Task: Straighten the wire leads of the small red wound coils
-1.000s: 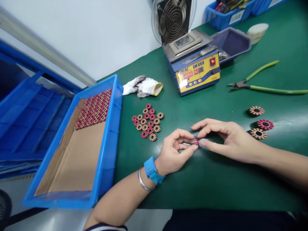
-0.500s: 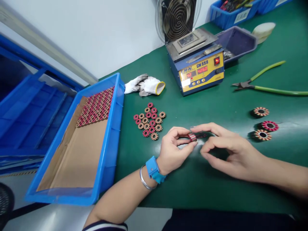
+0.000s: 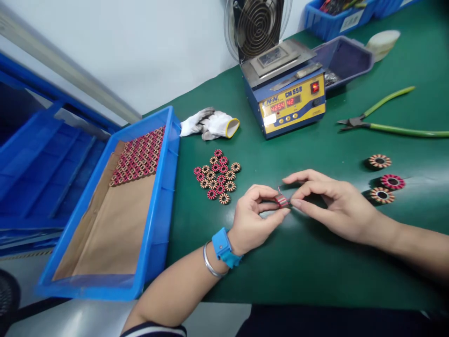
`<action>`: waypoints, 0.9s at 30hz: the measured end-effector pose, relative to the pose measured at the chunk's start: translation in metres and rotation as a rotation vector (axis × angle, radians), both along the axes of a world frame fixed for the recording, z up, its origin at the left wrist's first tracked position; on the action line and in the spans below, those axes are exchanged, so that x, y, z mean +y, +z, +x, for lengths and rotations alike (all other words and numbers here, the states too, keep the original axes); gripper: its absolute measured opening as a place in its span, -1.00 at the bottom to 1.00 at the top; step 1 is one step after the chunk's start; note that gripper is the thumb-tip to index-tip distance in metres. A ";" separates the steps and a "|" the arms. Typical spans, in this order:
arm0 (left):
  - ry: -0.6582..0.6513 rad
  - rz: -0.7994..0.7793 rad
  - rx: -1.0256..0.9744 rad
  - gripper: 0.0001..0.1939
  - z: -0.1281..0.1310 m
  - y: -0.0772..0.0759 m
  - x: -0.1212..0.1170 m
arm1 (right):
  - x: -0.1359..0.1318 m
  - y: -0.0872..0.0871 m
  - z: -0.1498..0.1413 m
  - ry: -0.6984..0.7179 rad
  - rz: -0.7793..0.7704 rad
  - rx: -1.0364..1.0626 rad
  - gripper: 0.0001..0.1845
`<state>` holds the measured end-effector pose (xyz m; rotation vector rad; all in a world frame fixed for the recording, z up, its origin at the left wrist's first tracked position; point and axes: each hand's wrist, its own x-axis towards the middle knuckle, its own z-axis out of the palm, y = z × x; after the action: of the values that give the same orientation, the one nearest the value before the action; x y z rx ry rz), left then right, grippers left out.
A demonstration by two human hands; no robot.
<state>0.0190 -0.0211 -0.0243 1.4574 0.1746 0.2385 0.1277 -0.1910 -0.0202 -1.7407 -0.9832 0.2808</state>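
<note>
Between the thumb and fingers of my left hand (image 3: 257,213) is a small ring-shaped coil (image 3: 281,201) with red and pale stripes, held on its side above the table. My right hand (image 3: 336,206) is at the coil's right side, thumb and a finger pinched together on what looks like its thin wire lead; the index finger is stretched out above. Another fine wire end sticks up from the coil. Left of my hands a cluster of red and tan ring coils (image 3: 220,179) lies on the green table. Several more, including a red coil (image 3: 393,182), stand at the right.
A blue tray (image 3: 159,201) with cardboard and rows of coils stands at the left. White gloves (image 3: 219,124) lie behind the cluster. A solder pot (image 3: 293,110) with lit displays, a purple bin (image 3: 363,61), and green-handled cutters (image 3: 358,122) are farther back.
My right hand has shifted slightly up, and its thumb and finger have closed together beside the coil. The left hand keeps its hold. The solder pot's display readings have changed.
</note>
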 end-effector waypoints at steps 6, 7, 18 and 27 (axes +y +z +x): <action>0.042 0.114 -0.033 -0.72 -0.002 0.001 -0.002 | -0.004 0.010 -0.013 0.074 0.127 -0.292 -0.93; 0.044 0.122 -0.036 -0.72 -0.002 0.001 -0.002 | -0.005 0.010 -0.014 0.096 0.144 -0.318 -0.91; 0.027 0.219 -0.115 -0.72 -0.003 -0.005 -0.001 | -0.003 -0.001 0.006 0.113 -0.019 -0.012 -0.76; -0.007 0.175 -0.147 -0.67 -0.002 -0.006 -0.001 | -0.001 0.000 0.006 0.088 0.018 -0.104 -0.78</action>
<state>0.0165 -0.0220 -0.0299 1.6071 0.0294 0.3619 0.1337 -0.1924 -0.0198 -1.7125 -1.1364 0.2391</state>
